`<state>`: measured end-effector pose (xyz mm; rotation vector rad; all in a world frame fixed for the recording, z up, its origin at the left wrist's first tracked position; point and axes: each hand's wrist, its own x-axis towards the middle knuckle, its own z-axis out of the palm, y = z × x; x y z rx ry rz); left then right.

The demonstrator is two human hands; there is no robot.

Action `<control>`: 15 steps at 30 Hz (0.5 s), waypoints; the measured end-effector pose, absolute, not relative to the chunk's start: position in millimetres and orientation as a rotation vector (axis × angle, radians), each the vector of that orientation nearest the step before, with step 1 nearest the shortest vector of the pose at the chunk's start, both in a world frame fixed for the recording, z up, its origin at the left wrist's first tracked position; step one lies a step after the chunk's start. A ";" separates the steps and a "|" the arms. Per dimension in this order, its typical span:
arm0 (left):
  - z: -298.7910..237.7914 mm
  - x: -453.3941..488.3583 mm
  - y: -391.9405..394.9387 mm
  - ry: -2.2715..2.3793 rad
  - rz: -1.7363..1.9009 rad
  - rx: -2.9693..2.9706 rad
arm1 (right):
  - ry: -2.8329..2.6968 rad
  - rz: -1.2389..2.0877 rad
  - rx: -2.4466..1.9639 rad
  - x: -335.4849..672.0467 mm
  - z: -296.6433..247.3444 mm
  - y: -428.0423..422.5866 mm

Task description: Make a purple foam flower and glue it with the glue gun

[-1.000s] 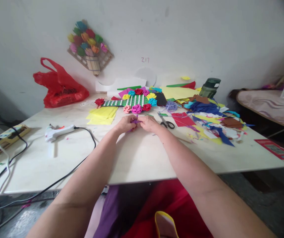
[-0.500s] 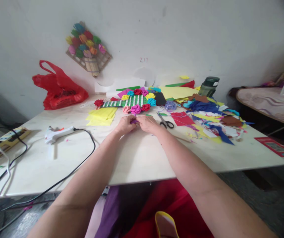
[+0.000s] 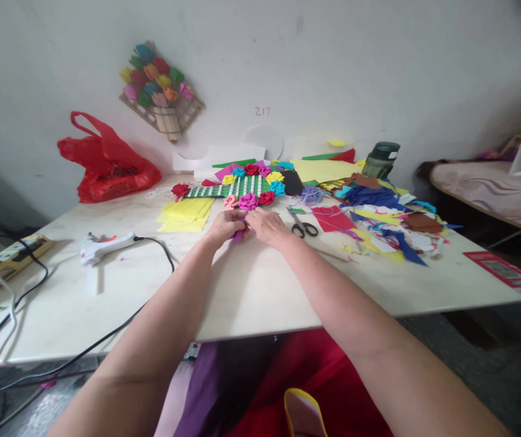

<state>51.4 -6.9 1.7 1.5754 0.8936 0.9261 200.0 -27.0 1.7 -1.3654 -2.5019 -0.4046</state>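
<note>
My left hand (image 3: 226, 226) and my right hand (image 3: 267, 226) meet above the middle of the table, fingers closed on a small piece of purple paper (image 3: 238, 235). Part of the paper shows below the left fingers; the rest is hidden by the hands. Just beyond them lies a green and white striped guitar-shaped craft (image 3: 247, 186), edged with paper flowers (image 3: 248, 201) in pink, red, yellow and blue. To the right of my right hand are black-handled scissors (image 3: 304, 229). Yellow paper sheets (image 3: 185, 215) lie left of my left hand.
A white glue gun (image 3: 108, 247) with a black cord and a power strip (image 3: 8, 261) are at the left. A red plastic bag (image 3: 110, 167) stands behind. Paper scraps (image 3: 378, 200), purple yarn (image 3: 311, 194), red paper (image 3: 333, 218) and a dark bottle (image 3: 381, 159) are at the right.
The purple paper has shifted and now shows below my left fingers. My right hand has moved slightly up and left over it. The things on the table stay put.
</note>
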 end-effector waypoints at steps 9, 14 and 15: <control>-14.7 52.3 4.5 0.974 0.956 1.888 | -2.470 -0.210 -1.609 204.8 2.4 -22.9; -12.9 54.4 2.0 1.086 0.984 2.000 | -2.479 -0.238 -1.592 200.6 5.8 -28.5; -11.9 54.9 1.1 1.093 0.983 1.992 | -2.481 -0.249 -1.583 199.5 6.1 -29.3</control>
